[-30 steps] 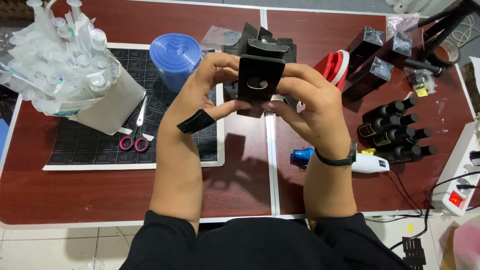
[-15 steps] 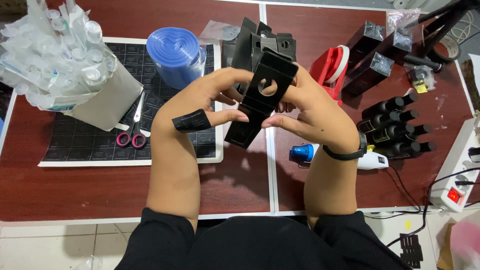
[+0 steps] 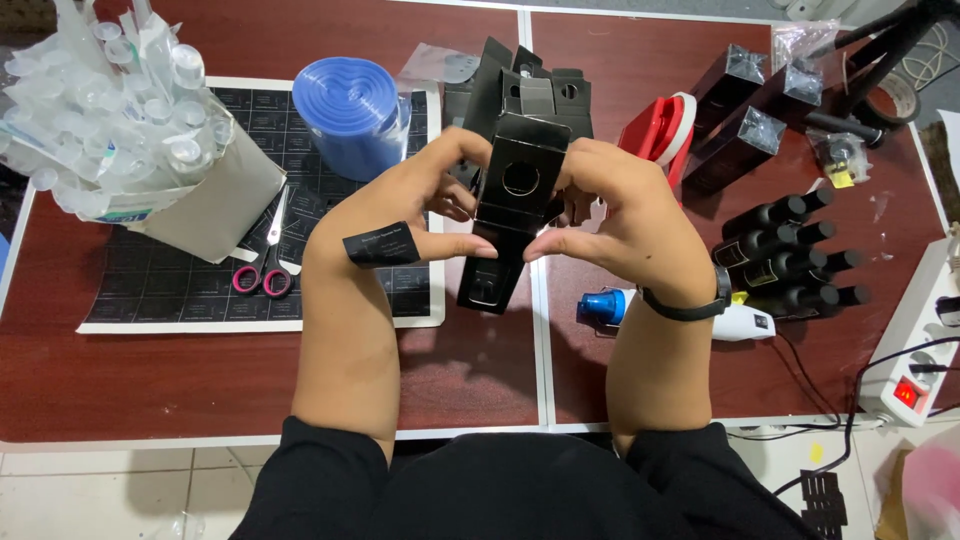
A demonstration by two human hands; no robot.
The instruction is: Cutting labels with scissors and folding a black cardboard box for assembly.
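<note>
1. Head view looks down on our two hands, raised above the middle of the counter (image 3: 150, 380), both on one black box (image 3: 507, 215).
2. Our left hand (image 3: 395, 215) has its fingers curled and closed on the left edge of the box, with the forefinger stretched out straight under it toward the right.
3. A black sticker (image 3: 381, 246) lies stuck across the back of that hand.
4. Our right hand (image 3: 625, 220) is closed on the right edge of the box, thumb pointing left and nearly meeting the left forefinger; a dark band circles its wrist.
5. We see the box as long, flat-sided and tilted, its top end farther from us, with a round hole in the upper face and a small window near the lower end.
6. Behind the hands stands a cluster of folded black boxes (image 3: 530, 85).
7. To the left lie a black mat (image 3: 170, 280), scissors (image 3: 265, 265) with pink handles, a blue roll (image 3: 350, 115) and a carton of clear plastic parts (image 3: 120, 120).
8. To the right we see a red tape holder (image 3: 660, 125), a row of black bottles (image 3: 790, 255), a white tool with a blue tip (image 3: 605, 305) just beside our right wrist, and a white power strip (image 3: 915, 360) at the edge.
</note>
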